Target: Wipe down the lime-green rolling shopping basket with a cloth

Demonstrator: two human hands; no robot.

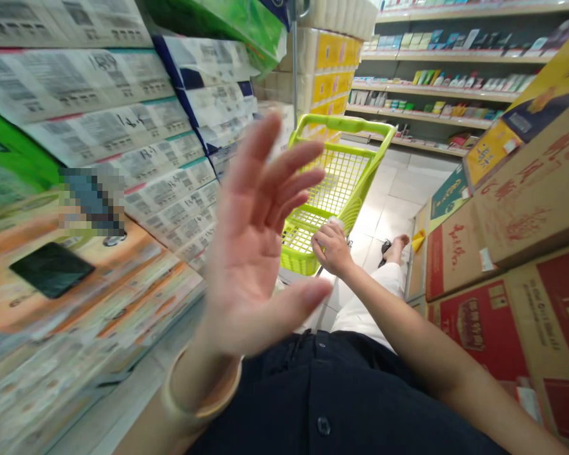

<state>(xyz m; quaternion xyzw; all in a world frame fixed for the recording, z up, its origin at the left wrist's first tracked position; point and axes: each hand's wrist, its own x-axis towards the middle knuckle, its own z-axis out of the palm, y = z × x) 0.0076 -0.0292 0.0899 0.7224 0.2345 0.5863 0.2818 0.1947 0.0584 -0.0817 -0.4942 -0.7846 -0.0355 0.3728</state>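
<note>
My left hand [258, 246] is raised in front of me, palm showing, fingers stretched out and apart, holding nothing; a pale bangle sits on its wrist. It hovers beside the stacked paper-goods packs [123, 133] on the left without touching them. My right hand [332, 246] reaches forward and down, fingers curled round the near end of a lime-green shopping cart [341, 170], on a small pale handle part that I cannot make out clearly. The cart's basket looks empty.
Tall stacks of wrapped packs line the left; an orange pack [52, 272] with a dark patch sits low. Red and brown cartons [512, 240] are piled on the right. Shelves of small goods [455, 82] stand at the back. A narrow tiled aisle [398, 183] runs ahead.
</note>
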